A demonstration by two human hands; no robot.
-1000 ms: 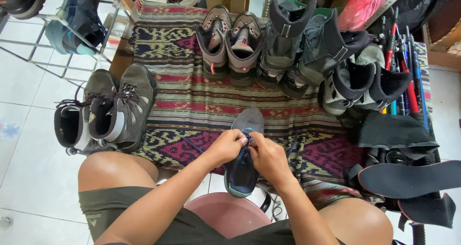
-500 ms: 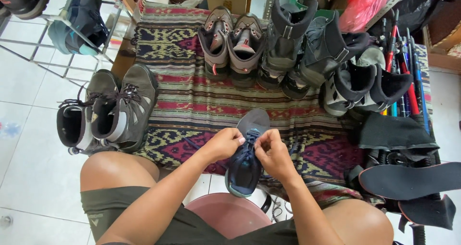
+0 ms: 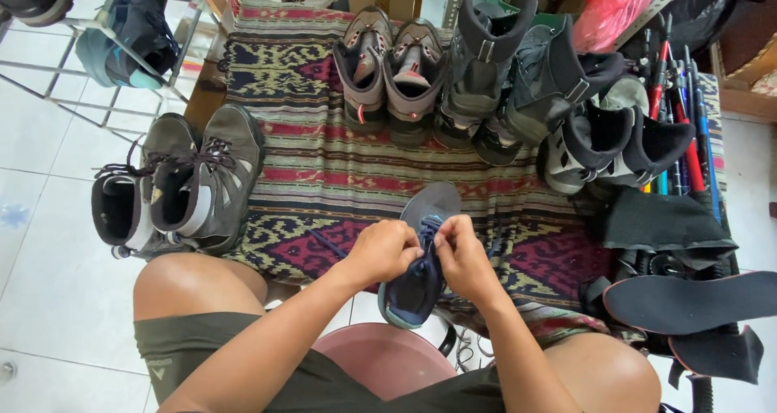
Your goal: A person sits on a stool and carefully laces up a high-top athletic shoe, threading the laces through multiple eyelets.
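Shoe repair or rental stall, rows of boots [image 3: 486,65] on woven cloth [image 3: 324,178], tiled floor [image 3: 40,243]

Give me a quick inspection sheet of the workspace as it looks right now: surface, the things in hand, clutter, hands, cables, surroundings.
Surface: striped woven patterned cloth spread over white floor tiles.
Job's things: dark blue low shoe with grey toe, toe pointing away, its blue laces pinched over the tongue.
Clutter: pair of grey hiking boots at the cloth's left edge; pair of grey-brown shoes with red accents and several black boots at the far edge; black insoles on the right.
Hands: left hand and right hand both on the laces.
Cables: nothing seen.
Surroundings: metal rack holding shoes, far left; bundle of coloured poles, right; pink round stool between the knees.
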